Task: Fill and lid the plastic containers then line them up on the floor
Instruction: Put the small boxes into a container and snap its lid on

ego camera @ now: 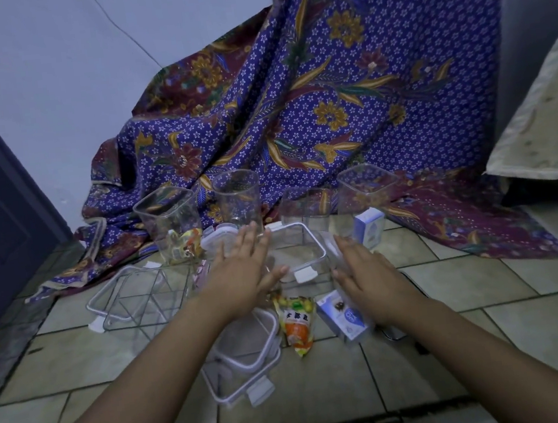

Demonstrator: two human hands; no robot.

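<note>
Both hands, left hand (242,270) and right hand (366,271), have spread fingers (holding nothing) by the middle clear box (301,253); it looks light, slippery; grab its sides.

Two bare forearms, no sleeves in view. Left hand (243,277) and right hand (367,277) without rings, watch or gloves; slender fingers (251,236).

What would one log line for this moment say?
left hand: open, over clear container | right hand: open, beside it | snack packet: on floor | lids: off
</note>
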